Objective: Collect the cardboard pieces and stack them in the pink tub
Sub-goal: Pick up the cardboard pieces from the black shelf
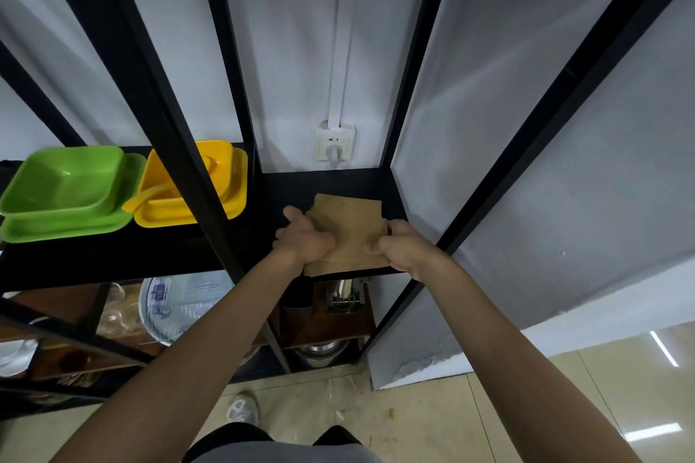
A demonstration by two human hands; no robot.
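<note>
Brown cardboard pieces (349,225) lie in a loose pile on the black shelf (293,184) of a metal rack, their near edge reaching the shelf's front. My left hand (302,239) grips the pile's left side, fingers curled over it. My right hand (404,248) pinches the right side, thumb on top. How many pieces are in the pile is unclear. No pink tub is in view.
Black rack posts (210,199) stand on either side of the pile. A green dish set (64,195) and a yellow dish set (191,188) sit left. A wall socket (334,143) is behind. A blue-patterned plate (184,304) and metal ware fill lower shelves.
</note>
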